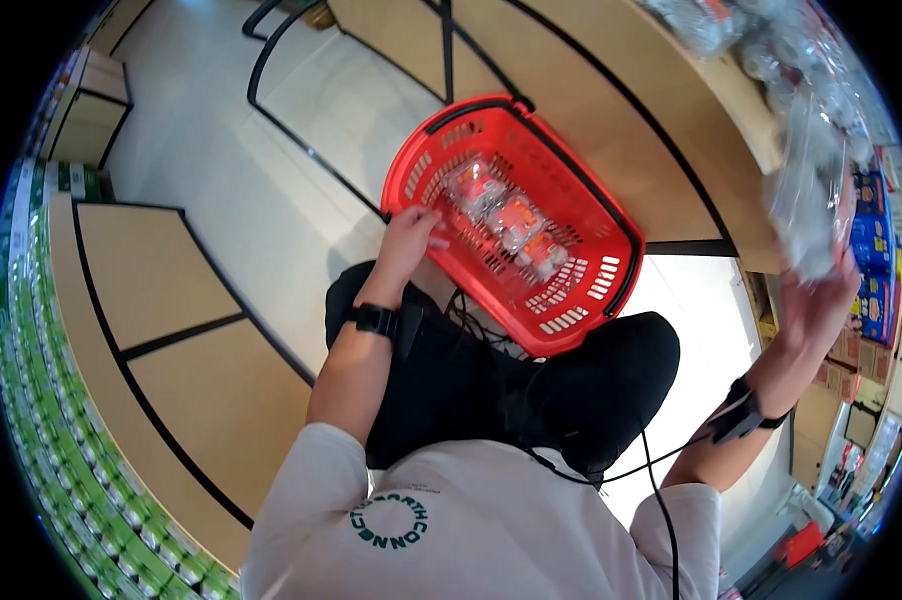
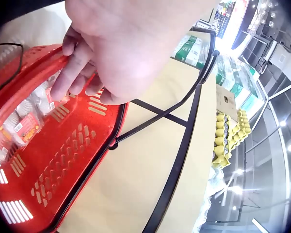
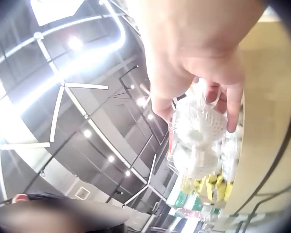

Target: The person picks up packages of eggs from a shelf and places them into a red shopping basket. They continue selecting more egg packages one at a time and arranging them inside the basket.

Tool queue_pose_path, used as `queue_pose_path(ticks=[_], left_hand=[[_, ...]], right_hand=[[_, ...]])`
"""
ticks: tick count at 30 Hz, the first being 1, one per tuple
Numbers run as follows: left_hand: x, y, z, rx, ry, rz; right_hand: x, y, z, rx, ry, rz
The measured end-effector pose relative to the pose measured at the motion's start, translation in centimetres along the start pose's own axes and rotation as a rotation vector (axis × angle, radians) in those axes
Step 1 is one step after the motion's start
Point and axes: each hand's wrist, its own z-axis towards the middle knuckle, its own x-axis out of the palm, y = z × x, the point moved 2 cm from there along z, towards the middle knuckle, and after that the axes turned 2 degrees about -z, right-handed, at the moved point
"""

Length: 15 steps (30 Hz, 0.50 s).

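Observation:
My right hand [image 1: 813, 300] grips a clear plastic pack [image 1: 809, 215] at the shelf on the right. In the right wrist view, fingers and thumb hold the pack [image 3: 196, 138] from either side, and white foam nets around its round contents show through the plastic. My left hand [image 1: 411, 242] is at the near left rim of a red shopping basket [image 1: 441, 262], fingers loosely bent over the inside. The left wrist view shows those fingers [image 2: 70, 73] above similar packs [image 2: 24, 126] with red-orange labels, lying in a row on the basket floor.
More clear packs [image 1: 706, 22] line the wooden shelf top at upper right. The basket's long black handle [image 1: 316, 155] extends left over the pale floor [image 1: 211, 110]. Green-and-white stacked goods [image 1: 46, 400] stand at far left. Yellow egg trays [image 2: 225, 138] sit beyond the counter.

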Motion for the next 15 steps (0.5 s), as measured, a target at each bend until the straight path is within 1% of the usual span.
queue_pose_path(ticks=[1, 2, 4, 6, 8, 10, 11, 12, 14, 15], left_hand=[[0.0, 0.1, -0.1, -0.012, -0.021, -0.005], [0.1, 0.0, 0.0, 0.003, 0.001, 0.004], [0.1, 0.1, 0.2, 0.012, 0.019, 0.021], [0.0, 0.1, 0.3, 0.010, 0.020, 0.027], [-0.1, 0.2, 0.5, -0.001, 0.007, 0.037], [-0.1, 0.2, 0.4, -0.010, -0.015, 0.009], [0.0, 0.1, 0.3, -0.014, -0.021, 0.009], [0.1, -0.1, 0.1, -0.001, -0.011, 0.003], [0.0, -0.1, -0.1, 0.001, -0.004, -0.001], [-0.1, -0.1, 0.1, 0.002, 0.001, 0.013]], right_hand=[[1.1, -1.7, -1.3, 0.052, 0.125, 0.049], [2.2, -4.1, -2.4, 0.097, 0.251, 0.104], [4.7, -9.4, -4.9, 0.260, 0.180, 0.123], [5.5, -15.5, -5.5, 0.497, 0.247, 0.180], [5.2, -21.3, -5.2, 0.680, 0.263, 0.241], [3.4, -26.9, -4.7, 0.754, 0.065, 0.133], [2.6, -28.8, -4.6, 0.795, -0.032, 0.040], [2.4, -30.6, -4.5, 0.804, -0.028, 0.039], [1.4, -34.0, -4.4, 0.646, -0.144, -0.243], [0.1, -37.3, -4.0, 0.653, -0.144, -0.245]])
